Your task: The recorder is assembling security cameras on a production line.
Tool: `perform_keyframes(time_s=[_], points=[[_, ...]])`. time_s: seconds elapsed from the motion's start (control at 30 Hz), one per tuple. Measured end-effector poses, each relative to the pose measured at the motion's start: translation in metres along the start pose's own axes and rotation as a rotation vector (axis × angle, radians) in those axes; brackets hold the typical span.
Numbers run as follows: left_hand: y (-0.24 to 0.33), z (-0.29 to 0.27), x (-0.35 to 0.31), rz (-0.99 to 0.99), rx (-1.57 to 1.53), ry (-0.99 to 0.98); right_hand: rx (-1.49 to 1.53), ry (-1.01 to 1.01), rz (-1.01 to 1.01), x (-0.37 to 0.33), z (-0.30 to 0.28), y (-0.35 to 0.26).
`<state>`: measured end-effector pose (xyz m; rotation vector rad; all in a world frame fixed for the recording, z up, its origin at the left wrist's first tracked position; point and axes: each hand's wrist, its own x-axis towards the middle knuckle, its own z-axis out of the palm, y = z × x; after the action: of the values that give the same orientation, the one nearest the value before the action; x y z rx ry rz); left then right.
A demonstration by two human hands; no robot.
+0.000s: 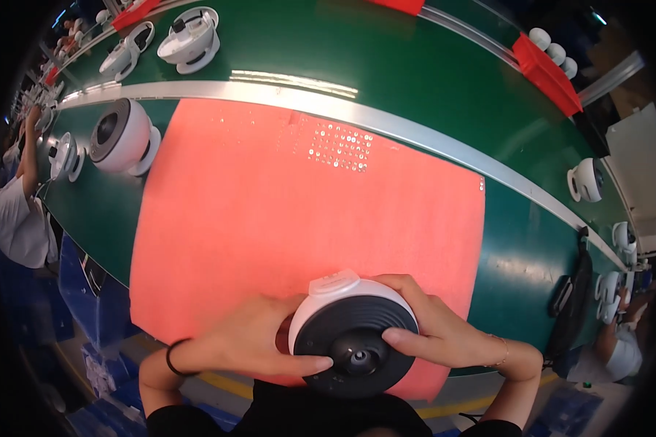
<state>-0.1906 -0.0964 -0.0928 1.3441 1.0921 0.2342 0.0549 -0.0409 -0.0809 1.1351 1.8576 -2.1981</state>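
Note:
Near the front edge of the pink mat (299,218), I hold a white round device with a black ribbed face (372,320). A glossy dark dome sits at the middle of that face. My left hand (259,339) grips its left side, the thumb lying on the black face beside the dome. On the opposite side my right hand (437,328) is wrapped round the white shell, its thumb also on the black face. A pale translucent tab (334,282) stands at the far rim of the shell. The device's underside is hidden.
Small shiny screws (342,148) dot the mat's far part. A similar white device (120,138) stands left of the mat. Beyond a metal rail (284,95), open white housings (188,42) sit on the green belt. Red bins (547,73) stand far right. Co-workers (23,218) sit on both sides.

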Motion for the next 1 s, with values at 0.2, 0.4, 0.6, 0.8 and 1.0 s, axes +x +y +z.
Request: perform_keyframes(time_s=[0.2, 0.4, 0.6, 0.8, 1.0], points=[[0.034, 0.031, -0.006, 0.400, -0.022, 0.403, -0.176, 0.285, -0.408, -0.026, 0.001, -0.023], [0.079, 0.023, 0.004, 0.482, 0.199, 0.534, -0.392, 0.633, -0.781, -0.024, -0.025, -0.036], [0.081, -0.012, 0.033, 0.738, -0.513, 0.392, -0.047, 0.489, -0.826, -0.043, -0.031, -0.059], [0.136, 0.007, 0.080, 0.941, -0.950, 0.613, -0.375, 0.927, -1.019, -0.025, -0.034, -0.083], [0.147, -0.032, 0.106, 0.888, -0.948, 0.744, -0.051, 0.903, -0.980, 0.012, -0.054, -0.092]])
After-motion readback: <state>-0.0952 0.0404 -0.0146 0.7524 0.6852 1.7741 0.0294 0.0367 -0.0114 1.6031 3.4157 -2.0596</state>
